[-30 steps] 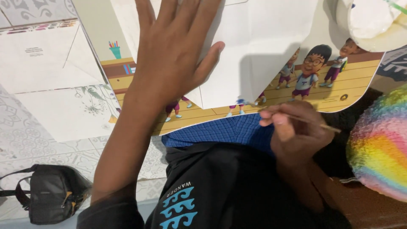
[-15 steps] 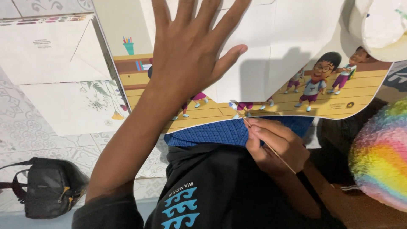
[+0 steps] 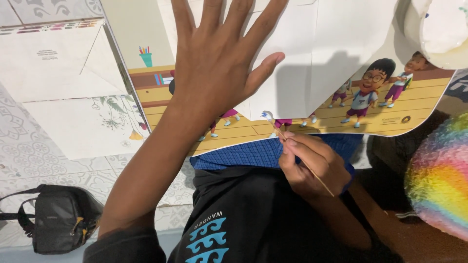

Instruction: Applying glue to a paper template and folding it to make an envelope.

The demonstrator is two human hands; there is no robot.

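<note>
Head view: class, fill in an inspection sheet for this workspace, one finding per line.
Surface: patterned tile floor, partly covered by paper.
Job's things: cartoon picture sheet with a white paper sheet on it; thin brush, tip touching the picture sheet.
Clutter: white floral paper, black bag, rainbow fluffy object, white round object.
Grippers: left hand flat, fingers spread on the sheets; right hand pinching the brush.
Cables: nothing seen.
Surroundings: blue checked cloth, black shirt.
</note>
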